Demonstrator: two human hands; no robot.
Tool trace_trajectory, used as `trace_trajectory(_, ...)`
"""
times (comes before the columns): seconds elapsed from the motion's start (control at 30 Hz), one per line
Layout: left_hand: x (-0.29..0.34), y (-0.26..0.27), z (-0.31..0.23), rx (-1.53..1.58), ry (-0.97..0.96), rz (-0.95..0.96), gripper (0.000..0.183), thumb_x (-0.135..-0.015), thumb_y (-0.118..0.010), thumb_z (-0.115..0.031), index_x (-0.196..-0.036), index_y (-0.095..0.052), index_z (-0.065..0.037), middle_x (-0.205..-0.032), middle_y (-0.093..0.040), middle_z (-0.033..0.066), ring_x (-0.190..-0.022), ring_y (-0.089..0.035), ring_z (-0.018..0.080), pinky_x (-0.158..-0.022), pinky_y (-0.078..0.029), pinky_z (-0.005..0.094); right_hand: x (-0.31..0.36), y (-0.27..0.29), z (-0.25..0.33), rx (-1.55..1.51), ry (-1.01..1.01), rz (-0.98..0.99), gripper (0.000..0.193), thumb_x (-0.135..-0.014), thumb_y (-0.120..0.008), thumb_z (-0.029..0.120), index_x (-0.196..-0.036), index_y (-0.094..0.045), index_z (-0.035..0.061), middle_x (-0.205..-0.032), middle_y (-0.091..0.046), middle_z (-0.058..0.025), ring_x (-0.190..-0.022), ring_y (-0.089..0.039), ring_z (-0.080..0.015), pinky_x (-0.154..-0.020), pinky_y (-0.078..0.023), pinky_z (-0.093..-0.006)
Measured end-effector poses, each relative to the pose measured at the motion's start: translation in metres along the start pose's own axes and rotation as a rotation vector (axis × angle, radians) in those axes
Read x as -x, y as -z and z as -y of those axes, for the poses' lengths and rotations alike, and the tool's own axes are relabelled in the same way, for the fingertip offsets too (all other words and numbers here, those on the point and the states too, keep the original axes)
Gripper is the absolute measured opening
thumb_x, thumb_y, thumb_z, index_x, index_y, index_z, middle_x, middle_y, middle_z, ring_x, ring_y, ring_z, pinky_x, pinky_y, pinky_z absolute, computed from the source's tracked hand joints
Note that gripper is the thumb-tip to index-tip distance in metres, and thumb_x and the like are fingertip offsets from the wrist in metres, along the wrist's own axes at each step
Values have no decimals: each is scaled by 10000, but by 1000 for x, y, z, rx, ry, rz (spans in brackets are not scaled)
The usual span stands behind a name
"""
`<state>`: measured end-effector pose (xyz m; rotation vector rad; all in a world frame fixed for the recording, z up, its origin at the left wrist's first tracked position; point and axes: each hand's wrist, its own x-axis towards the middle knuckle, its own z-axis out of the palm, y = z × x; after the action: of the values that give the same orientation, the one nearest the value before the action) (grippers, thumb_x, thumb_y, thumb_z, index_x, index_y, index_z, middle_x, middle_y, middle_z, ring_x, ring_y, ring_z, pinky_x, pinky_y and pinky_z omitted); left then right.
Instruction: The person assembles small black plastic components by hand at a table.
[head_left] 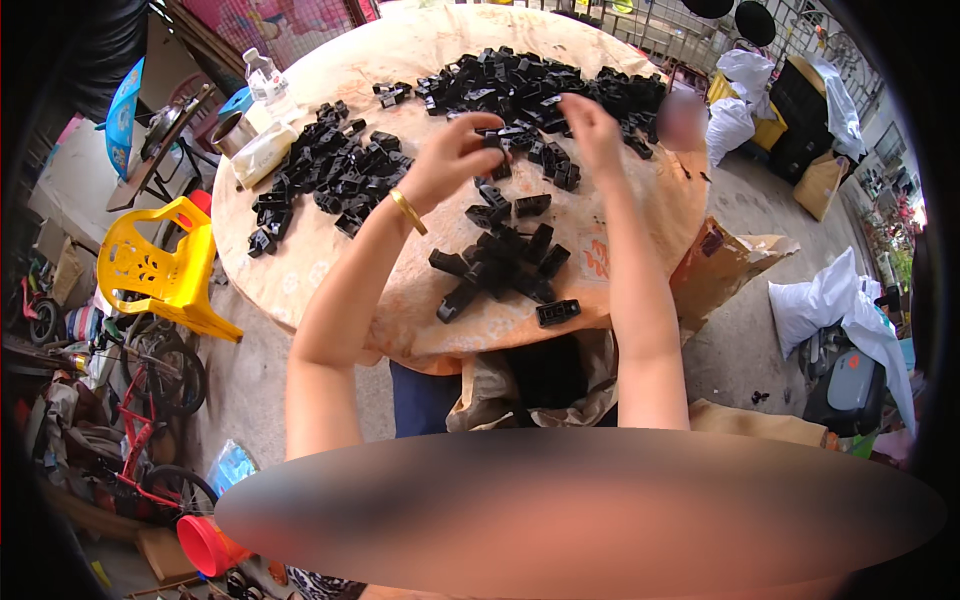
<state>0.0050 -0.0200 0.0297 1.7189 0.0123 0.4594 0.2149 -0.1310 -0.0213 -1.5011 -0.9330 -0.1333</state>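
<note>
My left hand (pixel 452 160) is closed on a small black plastic part (pixel 493 141), which shows between its thumb and fingers. My right hand (pixel 594 128) is over the near edge of a big heap of black plastic parts (pixel 500 82), fingers stretched out and nothing plainly held in them. Between and below the hands, several loose parts lie on the round table (pixel 330 275). Closer to me is a smaller pile of black parts (pixel 500 265), with one single black block (pixel 558 312) beside it. Another spread of black parts (pixel 345 165) lies left of my left hand.
A clear plastic bottle (pixel 265 78), a metal cup (pixel 234 133) and a pale soft packet (pixel 263 155) stand along the table's left edge. A yellow chair (pixel 165 265) is at left. White sacks (pixel 815 305) rest on the floor at right. An open bag (pixel 480 385) hangs below the near edge.
</note>
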Motion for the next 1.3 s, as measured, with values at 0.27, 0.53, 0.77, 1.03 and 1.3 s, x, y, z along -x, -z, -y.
trace_trajectory(0.27, -3, -18, 22, -584, -69, 415, 322, -769, -617, -311, -1016, -605, -104, -797, -601, 93, -714, -564, 177, -660, -452, 299, 0, 50, -45, 965, -470, -129, 334, -768, -515, 203, -1095, -569, 158, -1229, -444, -138, -1167, -374, -306, -933, -350, -409)
trace_trajectory(0.53, -61, -46, 39, -1086, -518, 401, 355, -707, -568, -31, -1043, -596, -142, -1125, -524, 70, -980, -482, 262, -866, -401, 333, -3, 48, -23, 1004, -605, -6, 190, -747, -528, 178, -889, -651, 202, -1052, -587, -59, -1015, -539, -234, -830, -430, -384)
trace_trajectory(0.77, -83, -72, 49, -1317, -328, 586, 353, -698, -632, -129, -1041, -551, -111, -1076, -526, 71, -996, -481, 287, -851, -417, 361, 1, 38, -18, 759, -310, -140, 171, -680, -542, 140, -809, -649, 175, -798, -639, -89, -790, -614, -255, -682, -485, -362)
trace_trajectory(1.03, -73, -19, 62, -746, -253, -171, 149, -767, -556, -88, -893, -625, -50, -753, -638, 80, -645, -612, 204, -591, -482, 261, 11, -16, 12, -77, 110, 22, 264, -724, -586, 11, -987, -574, 17, -880, -630, -113, -826, -614, -167, -725, -487, -267)
trace_trajectory(1.3, -44, 7, 46, -520, 0, -151, 173, -776, -622, -132, -921, -644, -39, -809, -641, 28, -681, -561, 79, -615, -457, 215, 18, -21, 28, -146, 43, -89, 256, -751, -578, 28, -1004, -568, -5, -889, -626, -112, -787, -604, -142, -704, -476, -243)
